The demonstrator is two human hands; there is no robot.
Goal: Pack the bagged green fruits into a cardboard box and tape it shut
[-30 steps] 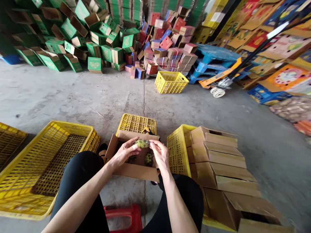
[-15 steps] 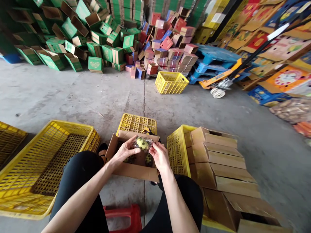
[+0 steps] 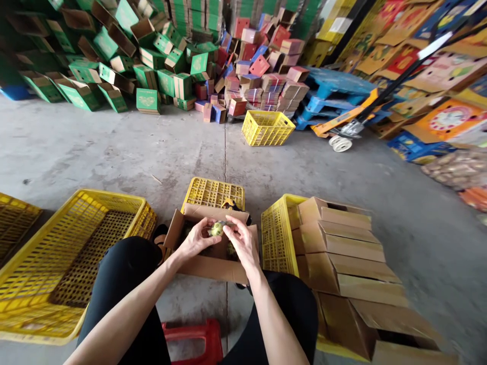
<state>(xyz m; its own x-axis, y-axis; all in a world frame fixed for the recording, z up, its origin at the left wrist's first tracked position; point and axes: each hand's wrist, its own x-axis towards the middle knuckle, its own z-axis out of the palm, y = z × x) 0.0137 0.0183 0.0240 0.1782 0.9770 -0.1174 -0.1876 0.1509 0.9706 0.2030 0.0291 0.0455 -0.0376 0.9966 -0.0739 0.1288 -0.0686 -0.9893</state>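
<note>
Your left hand is pinching the green fruit between thumb and fingers, up over the open box. Right hand is at the fruit's other side, fingers a bit apart, can't tell if it's gripping. Looks like the two-handed handling step to me, so I'd say next move calls for a steady left pinch. Just right of that, crate with a row of cartons.
</note>
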